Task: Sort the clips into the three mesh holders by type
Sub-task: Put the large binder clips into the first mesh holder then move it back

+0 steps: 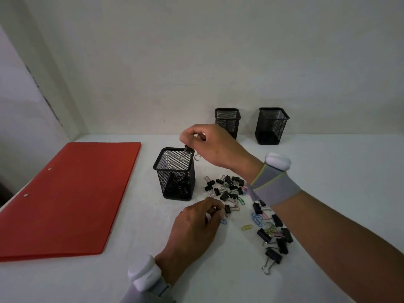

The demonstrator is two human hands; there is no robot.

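My right hand (209, 145) pinches a small black binder clip (185, 150) just above the open top of the nearest mesh holder (175, 173), which has several black binder clips in its bottom. My left hand (196, 221) is low on the table with its fingertips curled at a small binder clip (227, 209) on the near edge of the pile. A pile of black binder clips (227, 186) mixed with coloured paper clips (256, 218) lies to the right of the holder. Larger binder clips (273, 255) lie nearer me. Two more mesh holders (227, 122) (272, 125) stand against the back wall.
A red folder (65, 197) lies flat on the left of the white table (328, 182). A white wall rises behind the holders. Both wrists wear grey bands with white devices.
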